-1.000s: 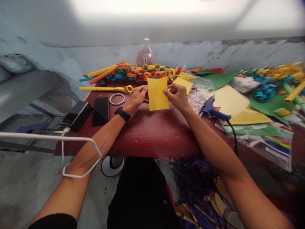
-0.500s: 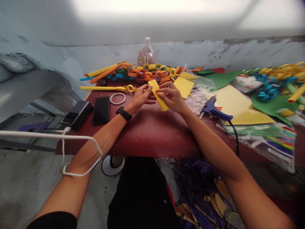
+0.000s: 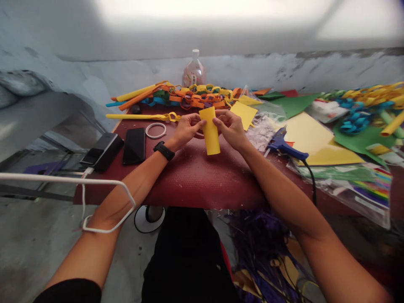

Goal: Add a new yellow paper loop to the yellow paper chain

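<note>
Yellow paper (image 3: pixel 211 132): stood out at the centre of the frame, above the table, a narrow upright piece leaning slightly; whether it was rolled or folded could not be told.
Left hand (image 3: pixel 187 130): pinched the paper's left edge near the top, thumb on the front.
Right hand (image 3: pixel 232 129): gripped the upper right edge, thumb in front, other fingers partly hidden behind.
Watch (image 3: pixel 164 150): sat dark on the left wrist.
Table (image 3: pixel 202 181): spread dark red across the middle of the frame.
Yellow sheet (image 3: pixel 243 115): lay just beyond the right hand, right of centre.
Yellow roll (image 3: pixel 135 117): lay left of the left hand, with paper loops at its right end.
White ring (image 3: pixel 155 131): lay left of centre, near the black phone (image 3: pixel 134 146).
Glue gun (image 3: pixel 284 145): lay on its side right of centre, beside a cream sheet (image 3: pixel 307 134).
Paper chains (image 3: pixel 202 99): were heaped in the upper middle, before a clear bottle (image 3: pixel 193 73).
</note>
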Demonstrator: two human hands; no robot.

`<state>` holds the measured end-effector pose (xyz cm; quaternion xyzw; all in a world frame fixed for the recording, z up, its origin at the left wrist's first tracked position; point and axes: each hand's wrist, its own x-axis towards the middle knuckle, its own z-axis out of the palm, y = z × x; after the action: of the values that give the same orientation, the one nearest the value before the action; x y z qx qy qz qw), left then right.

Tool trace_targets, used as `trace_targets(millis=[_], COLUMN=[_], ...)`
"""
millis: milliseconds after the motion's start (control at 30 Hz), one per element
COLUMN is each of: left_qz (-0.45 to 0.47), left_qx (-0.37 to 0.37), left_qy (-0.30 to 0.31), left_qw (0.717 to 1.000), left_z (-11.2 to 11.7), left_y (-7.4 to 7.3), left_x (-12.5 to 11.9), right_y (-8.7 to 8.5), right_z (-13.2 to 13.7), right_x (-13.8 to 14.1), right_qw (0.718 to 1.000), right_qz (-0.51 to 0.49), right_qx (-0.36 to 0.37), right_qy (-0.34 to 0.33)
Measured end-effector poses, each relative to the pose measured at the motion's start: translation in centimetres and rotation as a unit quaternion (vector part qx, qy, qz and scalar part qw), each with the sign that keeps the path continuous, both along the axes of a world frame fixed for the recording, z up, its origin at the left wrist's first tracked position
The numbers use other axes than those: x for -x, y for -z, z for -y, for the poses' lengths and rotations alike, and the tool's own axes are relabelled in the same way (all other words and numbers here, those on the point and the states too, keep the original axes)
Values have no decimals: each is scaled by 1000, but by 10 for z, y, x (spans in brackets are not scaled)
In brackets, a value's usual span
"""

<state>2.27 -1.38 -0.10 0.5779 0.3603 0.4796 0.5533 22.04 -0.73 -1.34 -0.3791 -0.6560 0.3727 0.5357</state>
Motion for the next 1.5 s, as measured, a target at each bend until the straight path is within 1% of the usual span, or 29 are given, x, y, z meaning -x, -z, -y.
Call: trace_targets(millis=[133, 233, 433, 567, 733, 833, 1000, 1167, 1233, 1333, 1400, 1500], left_qz=[1, 7, 1, 2, -21, -22, -29, -37, -36, -36, -35, -27], left_qx=[-8, -10, -11, -29, -42, -42, -48, -56, -58, -63, -67, -73], left_qy=[8, 3, 5, 23, 44, 32, 6, 7, 3, -18, -34, -51], left_qw=[1000, 1000, 1000, 999, 998, 998, 998, 998, 998, 997, 997, 996], left_z=[3, 3, 1, 2, 4, 4, 5, 8, 8, 6, 4, 2], left_y=[-2, -2, -2, -2, -4, -4, -6, -9, -9, -8, -7, -5], left_x=[-1, -1, 0, 2, 3, 2, 1, 0, 0, 0, 1, 1], right_y=[-1, -2, -4, -5, -7, -8, -9, -12, -13, -12, -12, -12], right_z=[1, 1, 1, 3, 4, 4, 5, 8, 8, 7, 7, 8], right_x=[0, 0, 0, 0, 0, -1, -4, -2, -1, -1, -1, -3], right_qw=[999, 999, 1000, 999, 999, 999, 999, 998, 999, 1000, 1000, 999], right_qz=[-26, -36, -21, -33, -28, -11, 28, 1, -4, 10, 18, 20], right_qx=[21, 18, 21, 14, 15, -5, -32, -48, -38, -17, -15, -16], right_qy=[-4, -11, -9, -9, 19, 33, 30, 40, 33, 2, -17, -24])
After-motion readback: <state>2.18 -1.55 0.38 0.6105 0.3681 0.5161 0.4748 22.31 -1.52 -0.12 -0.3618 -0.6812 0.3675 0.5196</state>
